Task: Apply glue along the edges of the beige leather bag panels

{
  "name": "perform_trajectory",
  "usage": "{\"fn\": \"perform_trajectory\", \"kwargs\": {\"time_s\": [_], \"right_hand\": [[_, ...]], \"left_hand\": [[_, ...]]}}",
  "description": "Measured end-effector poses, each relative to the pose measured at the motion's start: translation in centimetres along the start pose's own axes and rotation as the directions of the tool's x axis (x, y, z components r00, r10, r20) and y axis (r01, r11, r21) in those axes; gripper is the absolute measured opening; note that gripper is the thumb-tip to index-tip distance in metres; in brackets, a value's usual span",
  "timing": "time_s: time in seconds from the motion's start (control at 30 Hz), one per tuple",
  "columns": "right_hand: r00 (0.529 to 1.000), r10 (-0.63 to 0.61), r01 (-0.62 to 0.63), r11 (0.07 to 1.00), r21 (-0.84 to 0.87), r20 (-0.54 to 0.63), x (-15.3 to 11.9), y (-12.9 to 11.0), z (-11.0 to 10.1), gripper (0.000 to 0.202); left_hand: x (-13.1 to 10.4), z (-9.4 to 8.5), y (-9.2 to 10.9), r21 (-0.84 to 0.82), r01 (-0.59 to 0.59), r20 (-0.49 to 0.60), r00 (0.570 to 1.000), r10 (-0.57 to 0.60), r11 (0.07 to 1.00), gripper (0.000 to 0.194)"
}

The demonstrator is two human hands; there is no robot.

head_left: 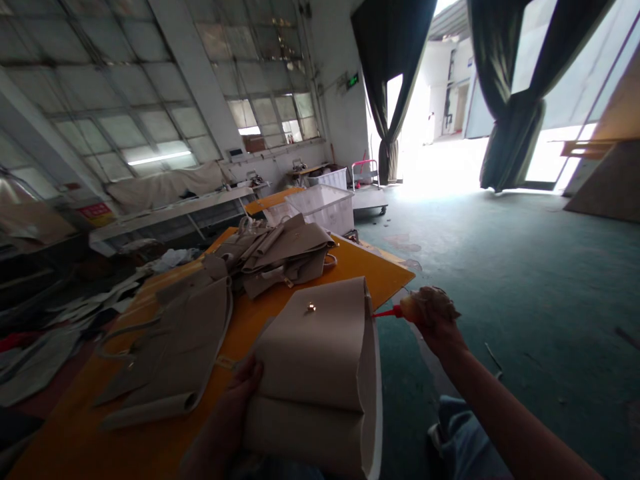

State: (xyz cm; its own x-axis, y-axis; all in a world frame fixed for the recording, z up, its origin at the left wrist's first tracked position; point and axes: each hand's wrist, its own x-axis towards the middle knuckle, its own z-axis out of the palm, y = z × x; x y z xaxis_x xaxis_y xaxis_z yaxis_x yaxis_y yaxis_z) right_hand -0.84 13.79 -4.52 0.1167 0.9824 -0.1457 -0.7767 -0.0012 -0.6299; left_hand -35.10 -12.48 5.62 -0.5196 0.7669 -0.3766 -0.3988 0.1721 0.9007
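Gluing under way: left hand [240, 393] clamped on folded beige panel [320, 373] at orange surface [360, 270] edge, right hand [433, 313] fingers wrapped round red-nozzled glue bottle [400, 311] at its rim, piles [280, 253] left.

Orange table [360, 267] under stacked beige leather pieces [173, 347], clear bins [323, 207].

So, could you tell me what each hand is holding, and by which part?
The left hand grips the folded beige piece at its left edge; the right hand holds a red-nozzled bottle around its body.
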Motion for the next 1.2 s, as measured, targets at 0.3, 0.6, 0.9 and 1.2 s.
{"fn": "perform_trajectory", "kwargs": {"time_s": [0.3,0.6,0.9,1.2], "right_hand": [[1.0,-0.002,0.003,0.998,-0.065,0.005,-0.5,-0.2,-1.0,0.072],[1.0,0.026,-0.025,0.989,-0.144,0.005,-3.1,-0.7,-2.6,0.072],[0.999,0.052,-0.049,0.976,-0.213,0.007,-5.8,-0.2,-5.2,0.074],[0.99,0.11,-0.129,0.96,-0.248,-0.087,-9.0,-1.6,-5.4,0.069]], "left_hand": [[-0.1,-0.4,-0.3,0.049,-0.036,-0.041,0.998,0.038,0.998,0.075],[-1.2,1.3,0.0,0.022,-0.045,-0.073,0.996,0.047,0.999,0.075],[-1.4,1.4,-0.4,-0.01,-0.065,-0.065,0.996,0.064,0.998,0.069],[-1.2,0.9,-1.3,-0.034,-0.092,-0.014,0.996,0.092,0.995,0.067]]}}
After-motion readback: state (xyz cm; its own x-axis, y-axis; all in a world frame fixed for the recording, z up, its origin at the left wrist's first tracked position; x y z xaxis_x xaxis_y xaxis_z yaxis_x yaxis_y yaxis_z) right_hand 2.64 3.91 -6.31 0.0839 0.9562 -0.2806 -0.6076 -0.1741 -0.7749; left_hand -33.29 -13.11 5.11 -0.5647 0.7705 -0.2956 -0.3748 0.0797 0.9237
